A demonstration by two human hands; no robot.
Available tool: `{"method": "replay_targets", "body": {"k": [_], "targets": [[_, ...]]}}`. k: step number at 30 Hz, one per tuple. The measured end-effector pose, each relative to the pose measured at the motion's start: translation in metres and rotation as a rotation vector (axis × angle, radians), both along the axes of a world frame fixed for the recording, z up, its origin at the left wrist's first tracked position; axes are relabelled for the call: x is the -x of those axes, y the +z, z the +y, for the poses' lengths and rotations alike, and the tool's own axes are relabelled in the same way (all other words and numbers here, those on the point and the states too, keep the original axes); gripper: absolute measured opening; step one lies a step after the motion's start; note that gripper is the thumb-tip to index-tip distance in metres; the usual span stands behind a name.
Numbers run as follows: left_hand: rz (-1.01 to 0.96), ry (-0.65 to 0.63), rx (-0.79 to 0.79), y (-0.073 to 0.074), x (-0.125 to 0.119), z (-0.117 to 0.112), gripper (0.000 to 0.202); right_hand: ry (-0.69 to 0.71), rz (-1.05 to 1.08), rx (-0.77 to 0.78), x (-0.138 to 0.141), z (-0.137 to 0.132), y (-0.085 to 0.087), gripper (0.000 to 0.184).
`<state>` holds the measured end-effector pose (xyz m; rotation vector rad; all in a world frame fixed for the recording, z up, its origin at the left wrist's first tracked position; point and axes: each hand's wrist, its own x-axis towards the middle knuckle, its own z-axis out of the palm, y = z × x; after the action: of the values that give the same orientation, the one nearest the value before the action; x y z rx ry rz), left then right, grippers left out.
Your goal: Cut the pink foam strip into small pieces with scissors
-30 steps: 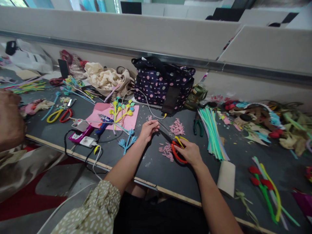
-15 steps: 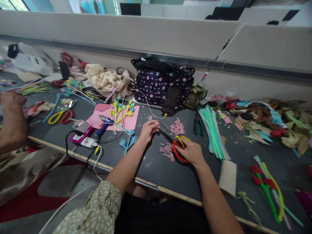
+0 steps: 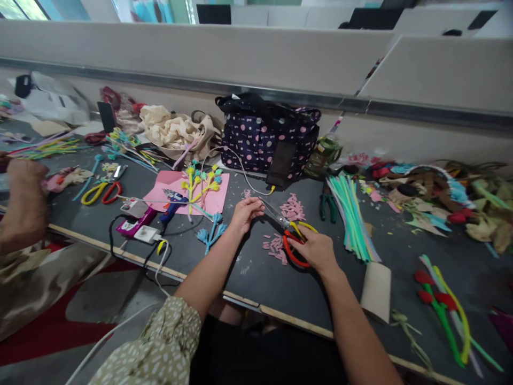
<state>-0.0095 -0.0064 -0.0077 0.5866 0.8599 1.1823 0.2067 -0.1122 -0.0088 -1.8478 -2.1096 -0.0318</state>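
My right hand (image 3: 315,247) grips scissors (image 3: 296,259) with one red and one yellow handle. Their blades point up and left, and the tips reach my left hand (image 3: 247,214). The fingers of that hand are pinched together near the blade tips; what lies between them is too small to make out. Short pink cut pieces (image 3: 292,207) are heaped just beyond the scissors. A second scatter of pink pieces (image 3: 274,246) lies on the dark table (image 3: 248,278) between my hands, left of the handles.
Left of my hands are a blue glue gun (image 3: 172,207), pink paper (image 3: 218,200), blue fuzzy-stem flowers (image 3: 210,235) and a purple power strip (image 3: 136,227). Green fuzzy stems (image 3: 350,219), pliers (image 3: 327,203) and a cardboard tube (image 3: 377,291) lie right. A patterned bag (image 3: 256,141) stands behind. Another person's arm (image 3: 24,203) is far left.
My hands and the scissors hold nearly the same pose. The other person's hand at the far left has shifted slightly. The view has moved a little.
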Motion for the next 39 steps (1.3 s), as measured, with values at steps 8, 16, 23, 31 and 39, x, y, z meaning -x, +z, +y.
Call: {"method": "replay_targets", "body": {"k": [8, 16, 23, 31, 39], "targets": [[0.014, -0.013, 0.008, 0.003, 0.001, -0.001, 0.022, 0.029, 0.049, 0.008, -0.001, 0.000, 0.001, 0.033], [0.001, 0.002, -0.015, 0.005, 0.003, 0.000, 0.020, -0.027, 0.016, 0.005, -0.001, 0.000, 0.006, 0.045], [0.071, 0.131, -0.119, 0.006, 0.003, -0.001, 0.022, -0.032, 0.047, 0.100, 0.009, -0.002, 0.020, 0.051], [0.161, 0.262, -0.300, 0.014, 0.000, -0.005, 0.016, -0.099, 0.034, 0.065, 0.004, 0.001, 0.012, 0.046], [0.122, 0.269, -0.217, 0.008, 0.003, 0.000, 0.025, -0.195, 0.046, 0.009, -0.002, 0.003, 0.002, 0.047]]}}
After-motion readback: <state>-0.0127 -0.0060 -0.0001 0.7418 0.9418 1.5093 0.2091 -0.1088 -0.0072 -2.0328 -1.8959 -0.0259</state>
